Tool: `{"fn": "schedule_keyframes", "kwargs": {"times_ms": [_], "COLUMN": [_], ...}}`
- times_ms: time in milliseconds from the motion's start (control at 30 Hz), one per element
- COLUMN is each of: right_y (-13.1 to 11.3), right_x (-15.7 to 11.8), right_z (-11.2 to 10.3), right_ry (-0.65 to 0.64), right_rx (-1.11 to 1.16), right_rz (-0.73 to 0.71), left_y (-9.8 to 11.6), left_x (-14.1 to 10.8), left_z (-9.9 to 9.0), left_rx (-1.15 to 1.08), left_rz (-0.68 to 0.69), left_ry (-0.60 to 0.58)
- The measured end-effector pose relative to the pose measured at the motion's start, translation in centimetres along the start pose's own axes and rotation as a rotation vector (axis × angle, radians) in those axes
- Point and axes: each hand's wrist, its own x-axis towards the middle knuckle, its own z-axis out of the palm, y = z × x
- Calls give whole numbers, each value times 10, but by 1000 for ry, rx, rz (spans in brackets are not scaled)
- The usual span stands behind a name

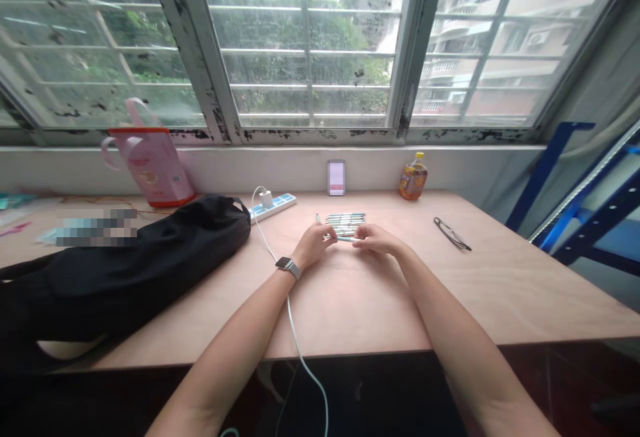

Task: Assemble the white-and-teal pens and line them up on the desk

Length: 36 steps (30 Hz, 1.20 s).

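A slim teal-and-white marker pen (346,238) is lying across the gap between the two hands, looking light, stiff and slightly slippery, and easiest to take by its barrel. The right hand (377,240) is pinching it with fingertips pressed together. The left hand (313,245) is curling beside a teal pen tip (317,218), though whether it is gripping is hard to tell. A row of similar pens (345,224) is lying just beyond the hands on a plywood desk (500,290), with folded eyeglasses (453,234) to the right.

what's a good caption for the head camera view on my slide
Head-camera view: left hand and right hand meet at a pen beside a row of pens on a wooden desk.
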Motion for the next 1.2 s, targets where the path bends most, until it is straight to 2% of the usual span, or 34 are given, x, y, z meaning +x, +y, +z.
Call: {"fn": "schedule_keyframes", "kwargs": {"times_ms": [167, 300, 367, 467, 567, 667, 833, 1000, 1067, 1133, 1200], "right_y": [4, 3, 1, -2, -3, -3, -7, -9, -9, -8, -6], "right_x": [2, 3, 5, 10, 17, 23, 27, 24, 21, 19, 17], "right_z": [-4, -4, 0, 11, 28, 45, 57, 55, 51, 45, 38], "right_ry": [-128, -73, -15, 149, 310, 384, 369, 295, 263, 266, 297], "right_rx": [-31, 13, 75, 234, 354, 320, 209, 232, 195, 83, -64], "right_rz": [50, 40, 38, 2, -90, -155, -260, -244, -238, -209, -161], "left_y": [2, 3, 1, -3, -2, 6, 18, 9, 1, -10, -20], "left_x": [0, 1, 2, 4, 5, 5, 3, 6, 9, 11, 9], "left_z": [0, -1, 1, 5, 5, 0, -4, -2, -5, -12, -18], "left_rx": [16, -31, -112, -315, -526, -620, -626, -749, -627, -269, -90], "left_rz": [52, 57, -10, -223, -325, -265, -239, -319, -357, -416, -447], "left_ry": [-36, -3, 64, 138, -11, -137, -145, -101, -18, 65, 95]}}
